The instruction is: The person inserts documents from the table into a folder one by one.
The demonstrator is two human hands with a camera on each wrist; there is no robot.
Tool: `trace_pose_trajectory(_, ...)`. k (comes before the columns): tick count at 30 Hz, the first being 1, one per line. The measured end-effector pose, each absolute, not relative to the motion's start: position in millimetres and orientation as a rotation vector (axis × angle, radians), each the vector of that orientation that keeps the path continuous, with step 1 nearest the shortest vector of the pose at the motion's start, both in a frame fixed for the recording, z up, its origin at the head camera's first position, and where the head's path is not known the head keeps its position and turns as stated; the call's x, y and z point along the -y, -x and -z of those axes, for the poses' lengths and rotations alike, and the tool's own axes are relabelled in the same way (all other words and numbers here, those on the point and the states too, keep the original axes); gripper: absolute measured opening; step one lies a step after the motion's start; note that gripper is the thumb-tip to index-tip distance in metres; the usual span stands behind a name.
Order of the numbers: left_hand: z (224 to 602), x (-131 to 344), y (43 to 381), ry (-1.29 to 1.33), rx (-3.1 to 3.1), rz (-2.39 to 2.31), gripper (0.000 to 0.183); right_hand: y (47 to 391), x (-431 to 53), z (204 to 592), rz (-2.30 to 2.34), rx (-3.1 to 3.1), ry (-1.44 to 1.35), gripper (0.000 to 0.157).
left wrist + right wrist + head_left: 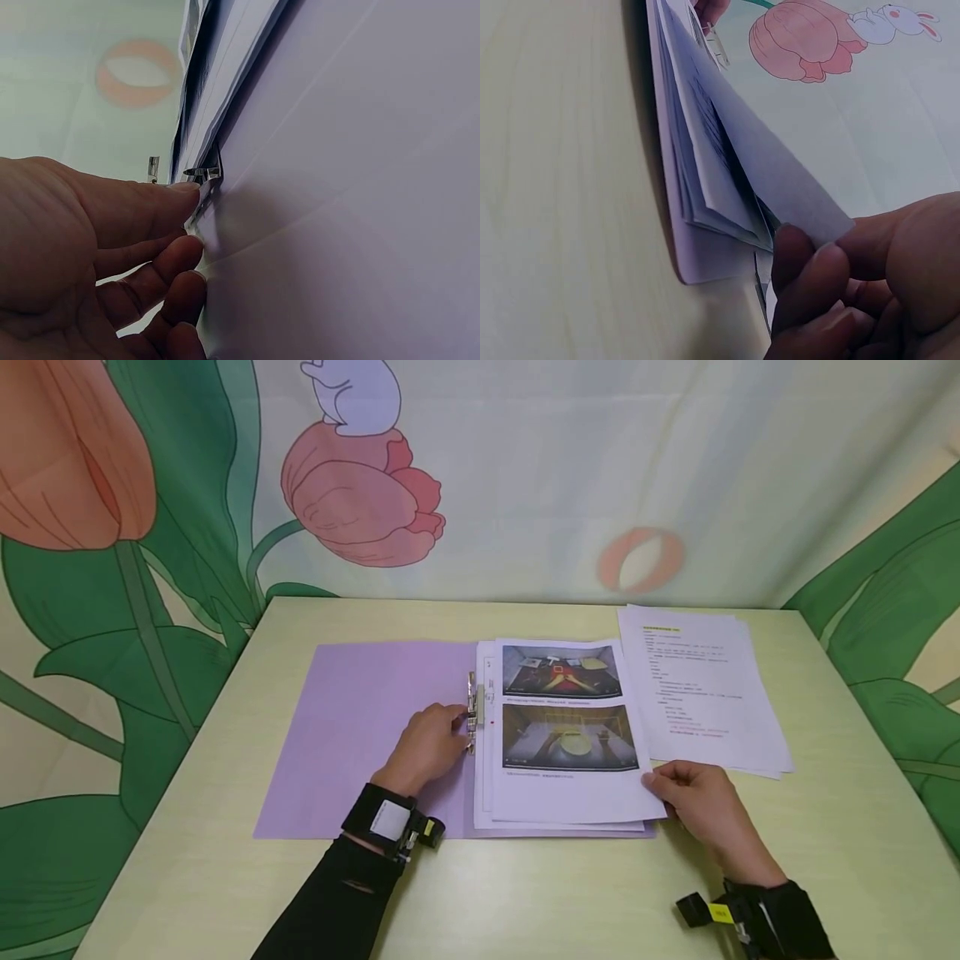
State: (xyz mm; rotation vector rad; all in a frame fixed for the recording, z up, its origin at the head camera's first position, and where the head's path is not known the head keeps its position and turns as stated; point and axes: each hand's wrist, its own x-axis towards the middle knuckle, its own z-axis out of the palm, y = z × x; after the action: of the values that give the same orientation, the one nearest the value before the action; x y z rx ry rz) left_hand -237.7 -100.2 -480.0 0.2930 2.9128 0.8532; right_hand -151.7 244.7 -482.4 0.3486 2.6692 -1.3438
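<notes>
A purple folder [360, 727] lies spread on the table, with a metal clip [472, 689] along its fold. My left hand [426, 745] is at the clip, and in the left wrist view the thumb tip presses the shiny clip [206, 175] with the fingers bent beneath. On the folder's right half sits a stack of white sheets, the top sheet [570, 795] printed with two photos. My right hand [705, 797] pinches that sheet's lower right corner between thumb and fingers. In the right wrist view, the sheet's edge [780, 172] is raised off the pages [712, 187] below.
Loose printed sheets [705, 693] lie at the back right, partly under the top sheet's right edge. The pale wooden table [547, 893] meets a curtain [525, 485] with flowers and a rabbit printed on it. Black camera straps [378, 822] circle both wrists.
</notes>
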Motion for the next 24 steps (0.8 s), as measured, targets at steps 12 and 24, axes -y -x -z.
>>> trace_pose_trajectory(12,481.3,98.1,236.1,-0.289,-2.926,-0.847,0.040,148.2,-236.7,484.7,1.324,-2.683,-0.337,0.029)
trace_pose_trajectory(24,482.0,100.3,238.6,-0.298,-2.928,-0.845,0.041,150.2,-229.2,486.2,1.340,-2.673,-0.329,0.026)
